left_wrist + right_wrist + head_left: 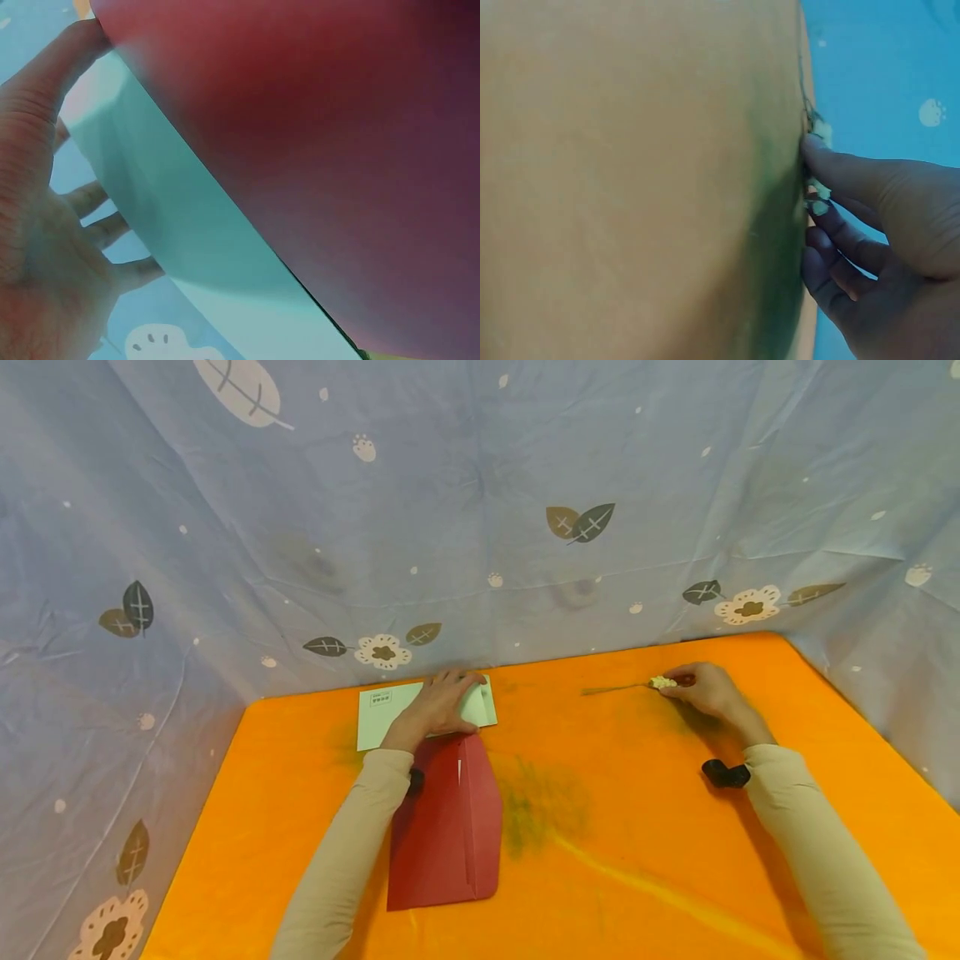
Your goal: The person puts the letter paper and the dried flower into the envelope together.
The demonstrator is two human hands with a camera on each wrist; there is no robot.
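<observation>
A pale green envelope (390,710) with a small printed box lies at the back of the table. My left hand (442,706) reaches across it, fingers at its far edge and thumb at the near one; in the left wrist view the fingertips (139,271) pass behind the pale edge. Nearer me lies a red envelope (442,835), its upper end by the left thumb. At the back right, my right hand (708,693) pinches a dried flower sprig (662,682) between thumb and fingers. Its small cream blossoms (821,133) show there, and its thin stem points left.
An orange cloth (615,877) with greenish smudges covers the table. Blue-grey patterned curtains (480,527) hang behind it and at both sides. A black wrist device (726,774) sits under the right cuff.
</observation>
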